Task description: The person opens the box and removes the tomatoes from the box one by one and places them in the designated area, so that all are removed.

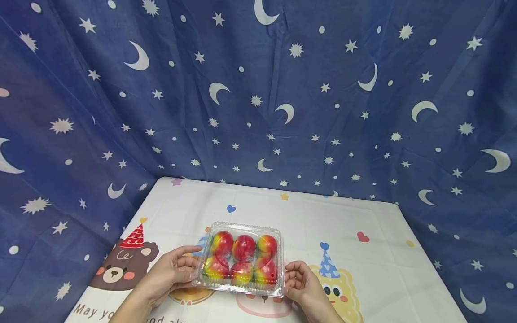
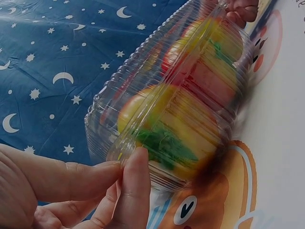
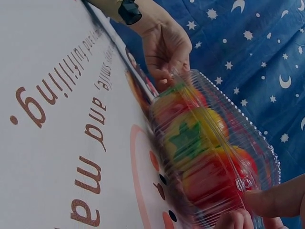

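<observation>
A clear plastic clamshell box with its lid down lies at the near part of the table, holding several red-and-yellow fruits in two rows. Green leaf-shaped pieces show on some of the fruits through the box wall. At the box's left front corner, my left hand pinches the rim flange between thumb and finger. My right hand is at the opposite front corner, its thumb on the rim and its fingers curled below it.
A white tablecloth printed with cartoon figures, hearts and lettering covers the table. Behind and to the left hangs a dark blue curtain with moons and stars. The left wrist wears a dark band.
</observation>
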`<state>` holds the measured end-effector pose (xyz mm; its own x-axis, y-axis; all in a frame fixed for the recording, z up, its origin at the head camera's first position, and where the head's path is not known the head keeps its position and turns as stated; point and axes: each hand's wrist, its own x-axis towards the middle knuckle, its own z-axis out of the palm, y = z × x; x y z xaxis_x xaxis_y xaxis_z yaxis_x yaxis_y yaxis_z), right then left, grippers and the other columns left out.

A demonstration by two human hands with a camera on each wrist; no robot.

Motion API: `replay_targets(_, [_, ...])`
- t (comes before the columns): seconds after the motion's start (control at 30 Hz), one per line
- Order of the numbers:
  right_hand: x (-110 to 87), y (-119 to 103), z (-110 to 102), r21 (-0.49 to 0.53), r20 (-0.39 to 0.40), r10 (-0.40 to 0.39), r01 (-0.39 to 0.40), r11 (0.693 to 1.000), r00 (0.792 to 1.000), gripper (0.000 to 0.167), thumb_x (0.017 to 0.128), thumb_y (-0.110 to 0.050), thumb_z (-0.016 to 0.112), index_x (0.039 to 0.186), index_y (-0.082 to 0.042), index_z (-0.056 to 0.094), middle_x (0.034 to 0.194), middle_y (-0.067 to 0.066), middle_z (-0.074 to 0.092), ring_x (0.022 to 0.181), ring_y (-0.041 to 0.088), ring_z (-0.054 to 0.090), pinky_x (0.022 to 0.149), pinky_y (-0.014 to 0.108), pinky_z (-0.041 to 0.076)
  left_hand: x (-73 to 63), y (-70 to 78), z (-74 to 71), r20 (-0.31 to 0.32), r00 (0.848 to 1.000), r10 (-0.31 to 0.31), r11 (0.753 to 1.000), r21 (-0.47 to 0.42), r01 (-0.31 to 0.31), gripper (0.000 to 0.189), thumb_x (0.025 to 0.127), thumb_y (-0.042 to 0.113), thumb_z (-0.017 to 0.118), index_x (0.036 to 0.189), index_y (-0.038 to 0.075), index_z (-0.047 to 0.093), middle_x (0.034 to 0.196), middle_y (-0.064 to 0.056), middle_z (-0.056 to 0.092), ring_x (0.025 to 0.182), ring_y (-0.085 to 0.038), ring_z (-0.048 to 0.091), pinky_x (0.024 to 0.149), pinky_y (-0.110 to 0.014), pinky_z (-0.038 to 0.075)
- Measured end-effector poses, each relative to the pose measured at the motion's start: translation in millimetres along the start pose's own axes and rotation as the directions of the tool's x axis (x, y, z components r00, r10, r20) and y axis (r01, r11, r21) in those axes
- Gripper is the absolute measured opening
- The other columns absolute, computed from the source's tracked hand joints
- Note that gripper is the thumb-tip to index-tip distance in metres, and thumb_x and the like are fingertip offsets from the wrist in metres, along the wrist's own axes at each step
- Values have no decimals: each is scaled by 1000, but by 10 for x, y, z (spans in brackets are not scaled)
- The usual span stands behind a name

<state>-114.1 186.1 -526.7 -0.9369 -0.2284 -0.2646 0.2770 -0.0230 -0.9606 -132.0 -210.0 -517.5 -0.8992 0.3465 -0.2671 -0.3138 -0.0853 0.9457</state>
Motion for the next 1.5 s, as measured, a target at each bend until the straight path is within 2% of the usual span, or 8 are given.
replay_targets(0.2, [3,9,-10,-33,-1,-2,2,999,1000,59,83,14,69,136,6,45,110,9,60,91,15,61,76,22,60,0,7,4,1,1000,0,1000,2,0,86,88,-9,68,164,-7,29,108,-3,70,87,-10,73,78,-32,67])
replay_targets(0.53, [4,4,-17,-174,-24,-68,63,983,997,62,77,12,70,136,5,51,115,14,60,94,18,61,78,22,58,9,-9,-3,-11,1000,-9,1000,1,9,86,88,-9,69,164,-5,29,108,-3,70,87,-11,72,79,-34,68])
replay_targets(0.8, [8,-57,-15,-249,-73,-112,91,964,991,59,77,13,62,135,1,55,121,19,63,100,22,61,77,26,57,4,-1,-5,-6,1000,-17,1000,-4,17,86,89,-9,69,165,-4,29,108,-2,70,87,-10,72,78,-33,67])
replay_targets(1.03, [2,-95,-3,-285,-133,-136,94,954,982,54,78,8,67,130,-7,61,125,14,67,106,23,62,80,27,49,2,5,-4,0,1000,-15,1000,-4,15,85,89,-10,67,165,-5,28,108,-2,70,86,-10,72,78,-32,67])
replay_targets(1.23, [0,-128,18,-293,-176,-164,107,950,971,48,80,5,74,125,-11,65,127,10,66,114,25,60,85,26,51,2,10,7,-5,1000,-18,1000,-8,18,86,88,-10,68,165,-5,29,108,-3,71,88,-11,74,78,-33,67])
replay_targets(1.5, [-3,-172,23,-354,-174,-194,122,927,965,46,85,-1,77,127,-15,65,133,13,64,124,31,57,94,31,52,3,13,6,0,1000,-11,1000,-7,11,87,88,-9,68,165,-5,28,108,-2,71,89,-11,74,79,-33,67])
